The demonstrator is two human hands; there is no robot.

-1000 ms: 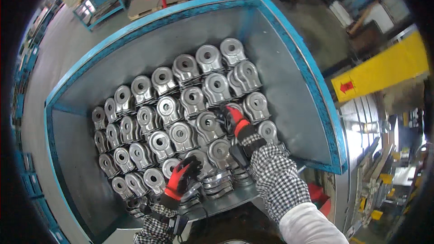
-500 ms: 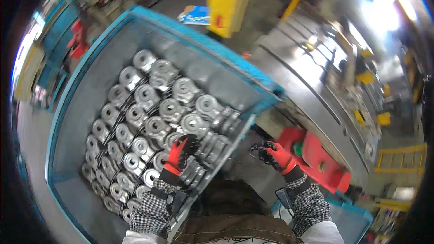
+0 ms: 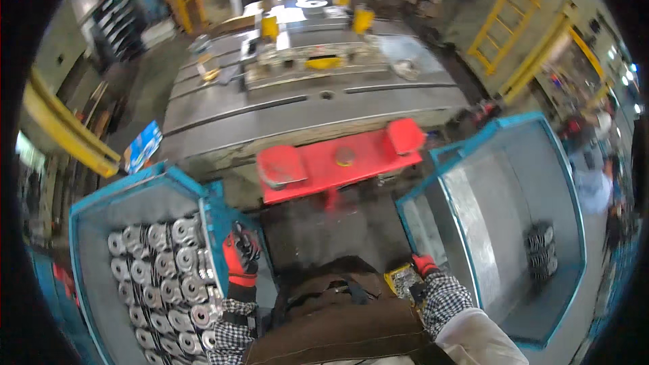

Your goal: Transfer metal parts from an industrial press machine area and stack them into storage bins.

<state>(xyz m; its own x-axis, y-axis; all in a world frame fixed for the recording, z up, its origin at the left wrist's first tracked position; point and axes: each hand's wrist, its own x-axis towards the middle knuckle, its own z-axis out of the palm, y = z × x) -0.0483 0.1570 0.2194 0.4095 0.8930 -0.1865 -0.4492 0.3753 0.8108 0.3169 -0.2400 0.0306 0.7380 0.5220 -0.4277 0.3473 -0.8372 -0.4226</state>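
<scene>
My left hand [image 3: 242, 254], in a red and black glove, is raised beside the right rim of the left blue bin [image 3: 215, 213]. Its dark fingers look curled, and whatever lies in them blends with the glove. Inside that bin, rows of silver metal castings [image 3: 170, 290] with round holes are stacked. My right hand [image 3: 426, 265] is low at the right, next to a small yellow-edged container [image 3: 403, 280]. Only the red back of that glove shows; its fingers are hidden.
Ahead stands a red stand [image 3: 351, 160] with two raised blocks, before a grey slotted machine bed [image 3: 236, 116]. A second blue bin [image 3: 578, 257] at the right holds several dark metal parts [image 3: 541, 250]. A person [image 3: 595, 189] is at the far right.
My view has swung right, so the machine bed and red stand now face me. My left hand has left its place over the castings; my right hand has dropped beside the yellow-edged container.
</scene>
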